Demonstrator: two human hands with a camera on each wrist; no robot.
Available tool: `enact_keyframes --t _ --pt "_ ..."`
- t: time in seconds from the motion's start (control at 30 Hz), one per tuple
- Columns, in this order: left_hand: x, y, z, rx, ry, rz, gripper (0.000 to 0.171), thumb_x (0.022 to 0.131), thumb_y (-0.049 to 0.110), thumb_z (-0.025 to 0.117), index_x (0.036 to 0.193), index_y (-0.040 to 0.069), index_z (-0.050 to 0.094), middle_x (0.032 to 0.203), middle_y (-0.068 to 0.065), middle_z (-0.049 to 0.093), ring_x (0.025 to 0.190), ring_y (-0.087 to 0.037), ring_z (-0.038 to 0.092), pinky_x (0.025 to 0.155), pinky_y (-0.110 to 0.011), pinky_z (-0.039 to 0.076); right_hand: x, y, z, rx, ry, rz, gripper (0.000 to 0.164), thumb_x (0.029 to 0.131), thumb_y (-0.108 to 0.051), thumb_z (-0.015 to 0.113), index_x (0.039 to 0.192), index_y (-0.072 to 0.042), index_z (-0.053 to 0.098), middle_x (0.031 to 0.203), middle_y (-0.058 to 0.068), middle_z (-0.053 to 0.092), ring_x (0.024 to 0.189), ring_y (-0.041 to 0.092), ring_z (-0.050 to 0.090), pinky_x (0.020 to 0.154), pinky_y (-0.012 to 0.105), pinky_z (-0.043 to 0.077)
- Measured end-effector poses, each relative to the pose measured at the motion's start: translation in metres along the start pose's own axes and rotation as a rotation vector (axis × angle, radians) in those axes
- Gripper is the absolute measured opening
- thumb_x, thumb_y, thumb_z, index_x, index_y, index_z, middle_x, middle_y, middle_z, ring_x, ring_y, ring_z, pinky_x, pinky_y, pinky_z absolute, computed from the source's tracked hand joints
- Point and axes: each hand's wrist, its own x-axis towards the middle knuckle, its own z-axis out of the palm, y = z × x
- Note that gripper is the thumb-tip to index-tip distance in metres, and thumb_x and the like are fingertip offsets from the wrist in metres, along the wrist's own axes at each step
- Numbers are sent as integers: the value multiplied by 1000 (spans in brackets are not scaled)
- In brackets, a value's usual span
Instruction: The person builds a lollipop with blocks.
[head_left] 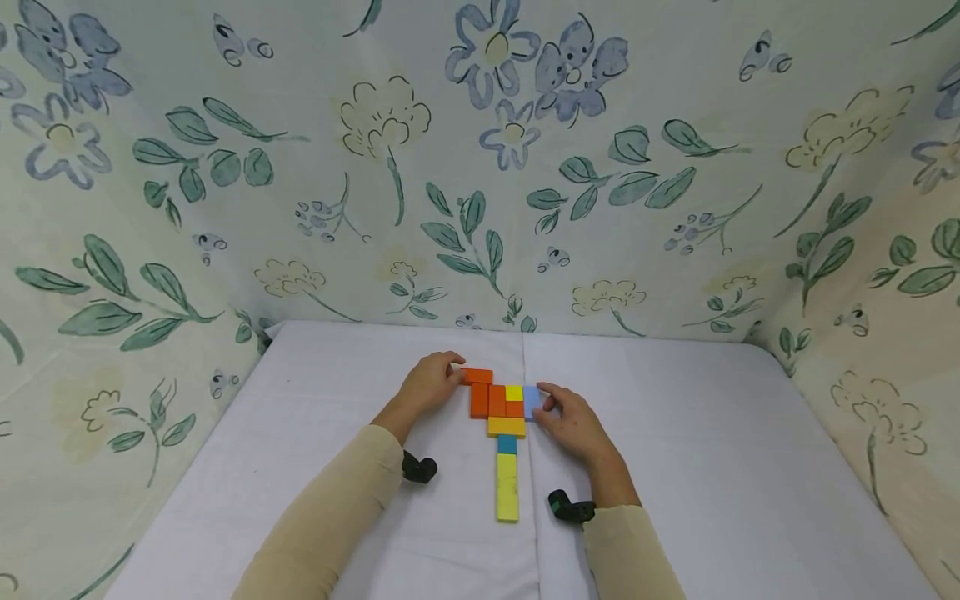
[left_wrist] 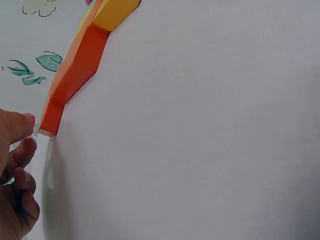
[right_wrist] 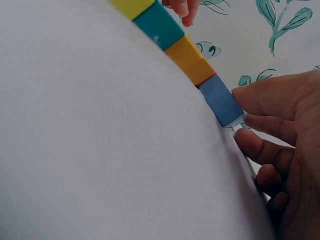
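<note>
Flat coloured blocks lie joined in one figure on the white cloth. At its far left end is an orange block (head_left: pixel 477 376), and my left hand (head_left: pixel 432 382) is beside that end, fingers loosely bent. A small gap shows between those fingers and the block in the left wrist view. On the figure's right side is a light blue block (head_left: pixel 531 402). The fingertips of my right hand (head_left: pixel 573 421) touch its outer edge, and the lower fingers curl loosely below it. Between the two are a red-orange block (head_left: pixel 479 401) and a small yellow block (head_left: pixel 513 392).
Nearer me, the figure continues with an amber block (head_left: pixel 506 427), a teal block (head_left: pixel 507 444) and a long yellow block (head_left: pixel 507 487). White cloth (head_left: pixel 712 450) covers the table. Floral fabric (head_left: pixel 480 192) hangs behind and at both sides.
</note>
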Motion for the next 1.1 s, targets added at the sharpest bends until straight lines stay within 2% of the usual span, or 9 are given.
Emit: enact_keyframes --t 0.23,0.37,0.57,0.73,0.97,1.1 --pt "4 -9 3 -3 2 -13 28 103 32 61 126 17 69 101 -4 65 91 -21 57 87 -37 54 0 -1 0 5 -1 -3 57 97 -32 69 151 -25 50 107 2 57 105 22 51 88 39 45" --pt "5 -10 4 0 -5 -12 28 103 32 61 125 17 69 99 -4 64 90 -21 57 85 -36 53 0 -1 0 12 -3 -2 57 97 -32 69 151 -25 51 107 2 57 106 22 51 88 40 44" --pt "4 -11 3 12 -55 9 34 101 36 65 130 20 67 98 -2 61 90 -19 55 81 -33 50 0 1 0 12 -4 9 58 97 -33 69 151 -26 50 107 1 57 107 22 51 88 39 45" --pt "4 -12 1 7 -81 34 37 99 35 68 132 17 66 98 -3 61 91 -19 55 80 -33 50 0 0 0 13 -4 11 58 97 -33 70 150 -26 51 107 1 57 106 22 51 88 39 45" --pt "7 -10 4 8 -50 10 37 100 34 66 132 14 64 104 -3 64 96 -20 57 93 -36 53 1 0 0 15 -7 23 58 96 -33 70 150 -26 51 107 1 57 106 22 51 88 39 45" --pt "10 -3 4 -8 -48 11 37 100 34 66 130 13 64 105 -4 65 96 -20 58 94 -37 54 1 0 0 12 -6 28 58 96 -33 70 150 -27 51 108 1 57 106 22 51 88 39 45"
